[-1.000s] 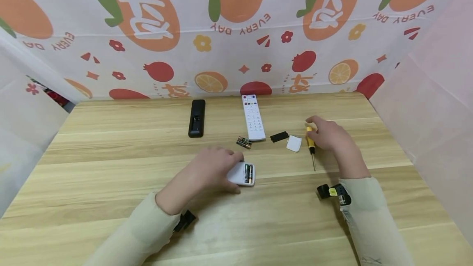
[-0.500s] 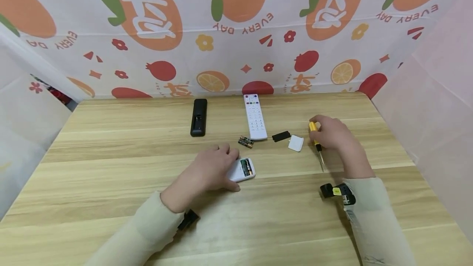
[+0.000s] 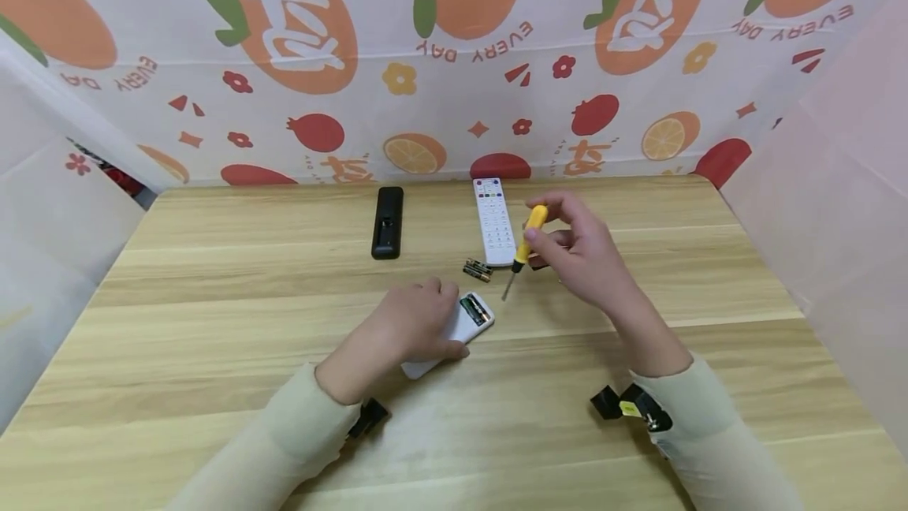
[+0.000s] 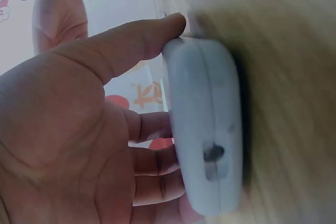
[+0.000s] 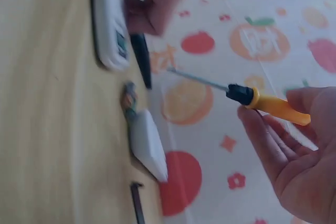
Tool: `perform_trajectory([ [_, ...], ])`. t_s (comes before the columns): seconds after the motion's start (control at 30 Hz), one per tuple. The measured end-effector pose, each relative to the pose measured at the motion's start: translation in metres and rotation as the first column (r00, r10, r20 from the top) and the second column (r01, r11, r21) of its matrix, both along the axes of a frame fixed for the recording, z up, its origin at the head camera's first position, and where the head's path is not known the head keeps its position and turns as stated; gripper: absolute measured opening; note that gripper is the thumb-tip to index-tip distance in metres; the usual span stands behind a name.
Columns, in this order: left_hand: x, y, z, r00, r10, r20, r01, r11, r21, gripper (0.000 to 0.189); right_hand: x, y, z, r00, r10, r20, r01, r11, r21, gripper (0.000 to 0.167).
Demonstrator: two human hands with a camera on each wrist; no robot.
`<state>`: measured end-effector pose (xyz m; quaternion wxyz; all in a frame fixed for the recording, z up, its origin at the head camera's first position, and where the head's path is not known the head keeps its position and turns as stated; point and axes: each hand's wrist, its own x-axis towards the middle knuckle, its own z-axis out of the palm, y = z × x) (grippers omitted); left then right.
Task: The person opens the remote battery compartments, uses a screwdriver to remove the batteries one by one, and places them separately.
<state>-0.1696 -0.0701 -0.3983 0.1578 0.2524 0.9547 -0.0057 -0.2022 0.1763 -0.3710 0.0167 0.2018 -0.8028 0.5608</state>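
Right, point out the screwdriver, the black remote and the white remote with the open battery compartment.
Screwdriver (image 5: 240,94): right wrist view, on the black collar between shaft and handle.
Black remote (image 3: 387,223): head view, mid-body.
Open white remote (image 3: 463,327): head view, on the casing beside the open compartment.

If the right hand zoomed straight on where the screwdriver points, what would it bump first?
Probably the white remote held by the left hand: the screwdriver in the right hand points close to its battery end. Depth is unclear, so it might just miss.

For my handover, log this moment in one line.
left hand: grips white remote, batteries exposed | right hand: holds yellow screwdriver aloft
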Motion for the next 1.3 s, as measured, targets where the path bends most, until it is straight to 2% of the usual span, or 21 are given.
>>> perform_trajectory([
  [0.13,0.001,0.003,-0.002,0.999,0.040,0.019,-0.040,0.999,0.006,0.078,0.007,-0.015,-0.005,0.998,0.048,-0.046,-0.049,0.999,-0.011,0.036],
  [0.37,0.001,0.007,-0.005,0.994,0.095,0.052,-0.096,0.995,0.011,0.074,0.012,-0.029,-0.013,0.994,0.083,-0.076,-0.075,0.993,0.096,0.035],
  [0.6,-0.001,0.008,-0.007,0.992,0.109,0.064,-0.111,0.994,0.017,0.073,0.016,-0.035,-0.015,0.988,0.096,-0.118,-0.074,0.981,0.177,0.035],
  [0.73,-0.001,0.007,-0.007,0.991,0.109,0.076,-0.111,0.994,0.020,0.072,0.021,-0.040,-0.014,0.970,0.125,-0.207,-0.068,0.962,0.264,0.034],
  [0.87,0.001,0.005,-0.007,0.990,0.113,0.082,-0.115,0.993,0.022,0.073,0.029,-0.049,-0.013,0.937,0.167,-0.308,-0.059,0.942,0.330,0.028],
  [0.93,0.001,0.005,-0.007,0.990,0.113,0.081,-0.115,0.993,0.025,0.075,0.034,-0.054,-0.013,0.910,0.198,-0.364,-0.055,0.928,0.368,0.025],
  [1.03,0.003,0.003,-0.007,0.991,0.112,0.074,-0.115,0.992,0.042,0.074,0.043,-0.062,-0.014,0.847,0.269,-0.459,-0.043,0.895,0.445,0.022],
  [1.1,0.004,0.002,-0.007,0.992,0.106,0.063,-0.111,0.991,0.074,0.066,0.048,-0.066,-0.016,0.794,0.331,-0.510,-0.039,0.864,0.502,0.021],
  [1.17,0.004,0.001,-0.007,0.992,0.108,0.061,-0.114,0.988,0.106,0.057,0.052,-0.070,-0.018,0.758,0.370,-0.537,-0.028,0.842,0.539,0.019],
  [1.23,0.004,0.001,-0.007,0.990,0.123,0.071,-0.131,0.983,0.129,0.052,0.053,-0.070,-0.020,0.753,0.376,-0.541,-0.021,0.835,0.550,0.020],
  [1.3,0.003,0.002,-0.007,0.988,0.127,0.082,-0.137,0.983,0.123,0.056,0.052,-0.069,-0.020,0.772,0.350,-0.530,-0.011,0.842,0.540,0.021],
])
